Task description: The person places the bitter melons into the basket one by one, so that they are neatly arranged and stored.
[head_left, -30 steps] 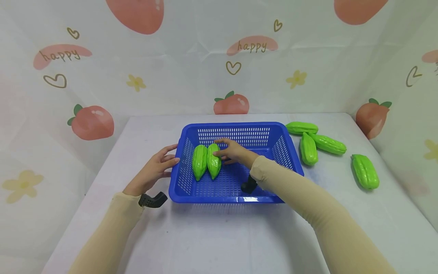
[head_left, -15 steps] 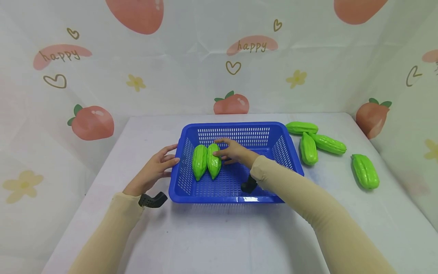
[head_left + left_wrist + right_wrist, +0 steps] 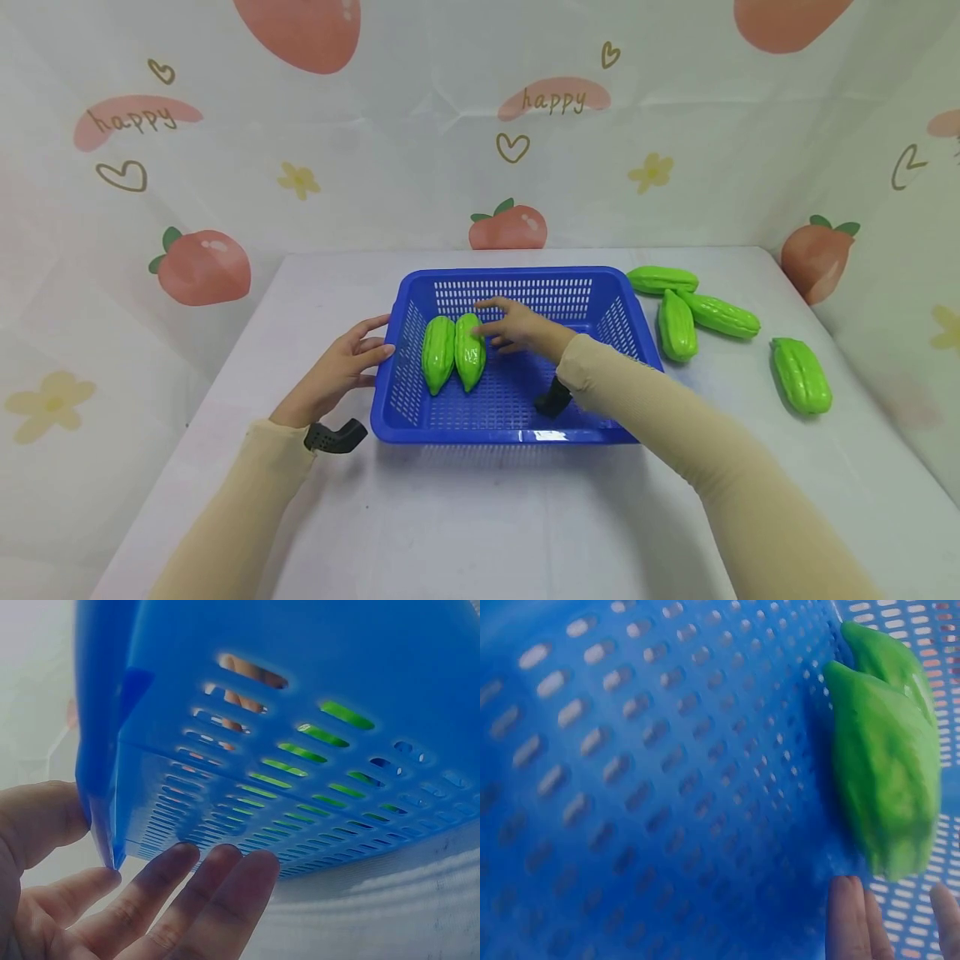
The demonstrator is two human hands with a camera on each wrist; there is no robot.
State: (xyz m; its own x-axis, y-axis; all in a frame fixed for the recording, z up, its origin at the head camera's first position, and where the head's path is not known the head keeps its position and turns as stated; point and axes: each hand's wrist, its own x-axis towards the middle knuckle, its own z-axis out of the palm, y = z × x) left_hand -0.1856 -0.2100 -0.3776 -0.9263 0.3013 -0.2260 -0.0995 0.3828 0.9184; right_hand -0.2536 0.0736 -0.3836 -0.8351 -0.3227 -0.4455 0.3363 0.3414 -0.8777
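A blue plastic basket (image 3: pixel 517 437) with slotted walls stands mid-table, two bright green, ridged bitter melons lying side by side in its left half. Thumb over the rim and fingers beneath it, my left hand (image 3: pixel 341 367) holds the basket's left edge; its fingertips (image 3: pixel 259 874) show close to the slotted outer wall. My right hand (image 3: pixel 517 327) is inside the basket, fingers spread, with a fingertip at the upper right side of the right bitter melon (image 3: pixel 470 358). In the right wrist view, a gap shows between its fingers and the nearer bitter melon (image 3: pixel 885 772). The left bitter melon (image 3: pixel 437 358) lies beside the left wall.
Right of the basket, three more bitter melons lie in a cluster: one at the back (image 3: pixel 662 280), one slanting (image 3: pixel 720 315) and one upright (image 3: pixel 677 327). Another bitter melon (image 3: pixel 801 375) lies alone at the table's right. A patterned cloth (image 3: pixel 420 150) hangs behind the white table (image 3: pixel 480 517).
My right hand has drawn slightly up and right, loosening from the right bitter melon, which stays in place. My left hand and the basket have not moved.
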